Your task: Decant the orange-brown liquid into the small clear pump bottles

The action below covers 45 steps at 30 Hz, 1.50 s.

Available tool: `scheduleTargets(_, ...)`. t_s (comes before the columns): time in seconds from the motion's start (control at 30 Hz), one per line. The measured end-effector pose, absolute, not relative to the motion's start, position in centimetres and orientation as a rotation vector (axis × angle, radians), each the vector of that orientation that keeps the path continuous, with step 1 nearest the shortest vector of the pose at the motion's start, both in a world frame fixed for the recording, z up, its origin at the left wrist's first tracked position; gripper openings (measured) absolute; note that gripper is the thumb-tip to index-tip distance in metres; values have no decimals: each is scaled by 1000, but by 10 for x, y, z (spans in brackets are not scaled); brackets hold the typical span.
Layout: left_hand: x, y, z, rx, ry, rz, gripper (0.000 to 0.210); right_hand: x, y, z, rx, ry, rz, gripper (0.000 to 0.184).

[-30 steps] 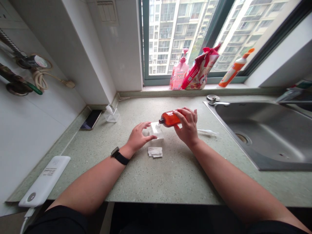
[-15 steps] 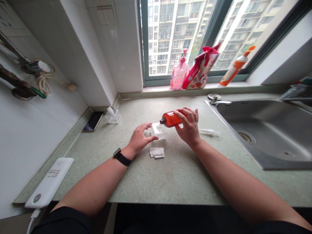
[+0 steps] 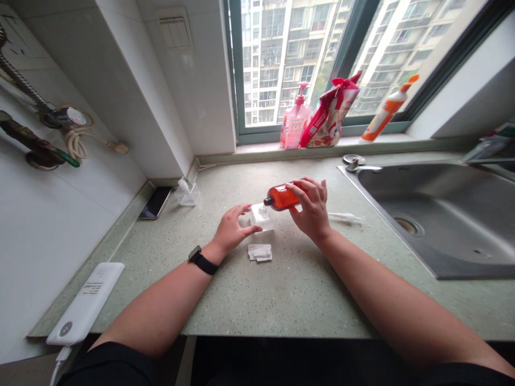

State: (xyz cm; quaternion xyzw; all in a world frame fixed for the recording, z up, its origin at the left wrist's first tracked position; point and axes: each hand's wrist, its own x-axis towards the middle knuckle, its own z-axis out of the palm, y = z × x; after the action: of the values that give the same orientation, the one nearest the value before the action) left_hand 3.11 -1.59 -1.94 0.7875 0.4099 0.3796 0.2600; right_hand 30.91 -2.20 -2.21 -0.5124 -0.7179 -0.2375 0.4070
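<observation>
My right hand (image 3: 311, 212) is closed around an amber bottle (image 3: 284, 197). The bottle is tipped to the left, its dark uncapped neck at the round mouth of a clear square container (image 3: 262, 219). Whether liquid is flowing is too small to tell. With thumb and fingers, my left hand (image 3: 234, 228) grips the left side of that container on the counter. A folded white tissue (image 3: 259, 252) lies just in front of it. To the right of my right hand is a thin clear-and-white item (image 3: 346, 217), perhaps in a wrapper.
A phone (image 3: 155, 202) and a clear box (image 3: 188, 194) with a white piece in it sit at the back left. A white power bank (image 3: 86, 303) lies front left. The steel sink (image 3: 450, 214) is on the right. A pink pump bottle (image 3: 295, 120) stands on the sill.
The view has shifted slightly. Both hands, the amber bottle and the clear container keep the same pose.
</observation>
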Motion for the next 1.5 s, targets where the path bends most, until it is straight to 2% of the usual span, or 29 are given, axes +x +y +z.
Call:
scheduleTargets(0.17, 32, -17, -18, 2128, 1109, 1030, 73, 308, -23, -21, -1269, -1797, -609, 72)
scheduleTargets(1.5, 31, -17, -18, 2116, 1113, 990, 73, 306, -25, -19, -1286, -1791, -582, 77)
